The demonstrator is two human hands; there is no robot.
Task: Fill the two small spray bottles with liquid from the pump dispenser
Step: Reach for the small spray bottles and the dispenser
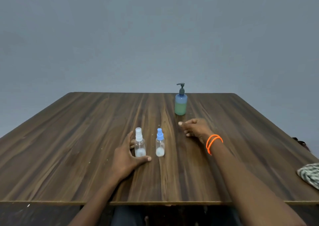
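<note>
Two small clear spray bottles stand upright near the middle of the wooden table (pixel 69 139). One has a white cap (pixel 139 144), the other a blue cap (pixel 160 143), and each holds a little pale liquid at the bottom. My left hand (pixel 126 156) cups the white-capped bottle, thumb stretched in front of its base and fingers behind it, with a small gap at the palm. The pump dispenser (pixel 180 103), blue with greenish liquid and a dark pump head, stands farther back. My right hand (pixel 195 128) hovers just in front of it, fingers loosely bent, holding nothing.
A patterned cloth (pixel 309 174) lies at the table's right edge. A dark object (pixel 301 142) shows past the right edge. A plain grey wall rises behind the table's far edge. Orange bangles (pixel 213 142) circle my right wrist.
</note>
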